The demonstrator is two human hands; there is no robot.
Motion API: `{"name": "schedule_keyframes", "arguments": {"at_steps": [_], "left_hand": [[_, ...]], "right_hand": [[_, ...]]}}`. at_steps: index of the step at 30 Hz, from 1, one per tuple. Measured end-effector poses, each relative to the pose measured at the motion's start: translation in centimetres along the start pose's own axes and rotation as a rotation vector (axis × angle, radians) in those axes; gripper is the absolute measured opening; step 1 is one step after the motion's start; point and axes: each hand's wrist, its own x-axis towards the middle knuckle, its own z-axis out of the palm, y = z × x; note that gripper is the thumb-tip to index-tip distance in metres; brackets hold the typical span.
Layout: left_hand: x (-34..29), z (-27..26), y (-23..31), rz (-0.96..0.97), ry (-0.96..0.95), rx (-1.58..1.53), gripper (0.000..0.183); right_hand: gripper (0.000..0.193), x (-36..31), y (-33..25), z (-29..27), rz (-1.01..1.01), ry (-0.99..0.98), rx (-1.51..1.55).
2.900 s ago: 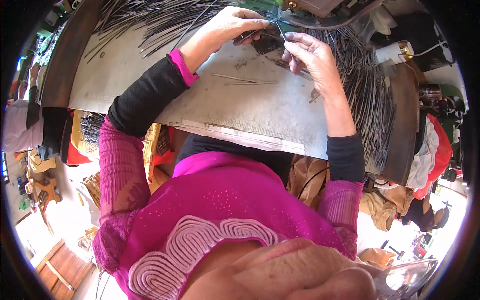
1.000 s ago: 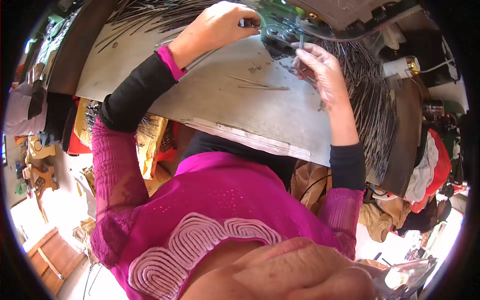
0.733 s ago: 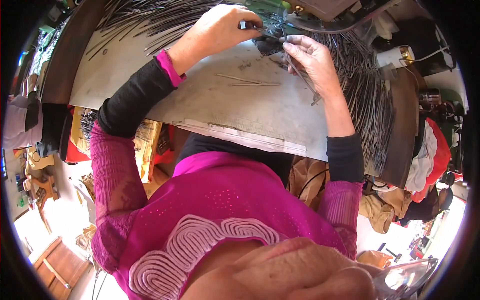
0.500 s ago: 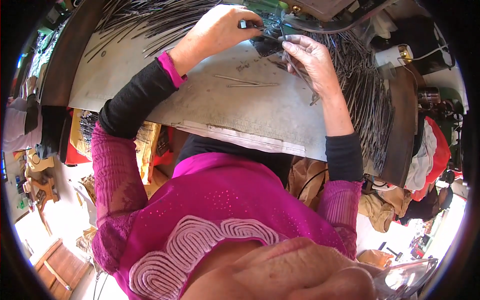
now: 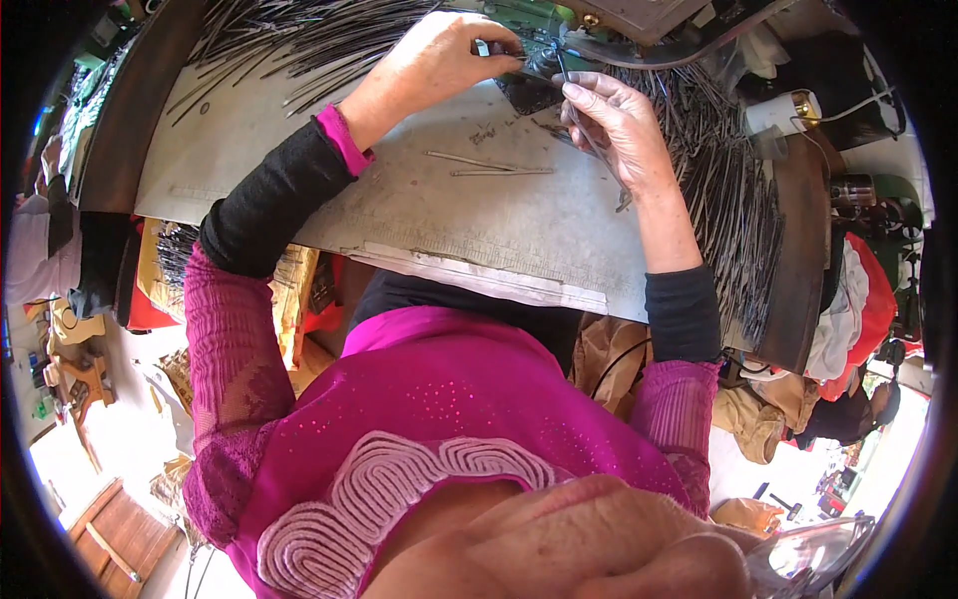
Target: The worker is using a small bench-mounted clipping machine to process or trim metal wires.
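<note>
Rod (image 5: 562, 66) pinched in the right hand (image 5: 614, 115) slants toward the machine (image 5: 649, 18), seemingly a lining-up step needing steadiness, while the left hand (image 5: 439, 55) curls left of that machine, its hold unclear.

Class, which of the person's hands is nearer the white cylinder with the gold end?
Right. The right hand is left of the white cylinder; the left hand, farther left.
</note>
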Motion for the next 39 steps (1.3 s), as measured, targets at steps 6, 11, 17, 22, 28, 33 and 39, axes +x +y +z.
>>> {"name": "schedule_keyframes", "arguments": {"at_steps": [6, 11, 17, 22, 28, 33, 39], "left_hand": [[-0.09, 0.38, -0.2, 0.012, 0.016, -0.011, 0.022], [-0.03, 0.28, 0.26, -0.023, 0.003, -0.028, 0.022], [0.05, 0.29, 0.47, -0.044, -0.008, -0.035, 0.022], [0.03, 0.34, 0.53, -0.036, -0.006, -0.02, 0.021], [0.04, 0.27, 0.51, -0.013, 0.0, 0.013, 0.021], [0.17, 0.31, 0.32, -0.027, 0.009, -0.018, 0.022], [0.15, 0.34, 0.14, -0.044, 0.003, 0.009, 0.022]], "right_hand": [[0.021, -0.09, 0.02, 0.11, -0.009, -0.006, 0.013], [0.021, -0.1, 0.03, 0.15, -0.012, 0.0, -0.002], [0.021, -0.05, 0.08, 0.18, -0.018, 0.009, -0.013], [0.02, 0.06, 0.26, 0.14, -0.028, 0.012, -0.032], [0.02, -0.26, -0.24, 0.61, -0.019, 0.021, -0.01], [0.021, 0.04, -0.04, 0.31, -0.034, 0.028, -0.016], [0.02, 0.29, -0.05, 0.57, -0.036, 0.042, -0.015]]}}
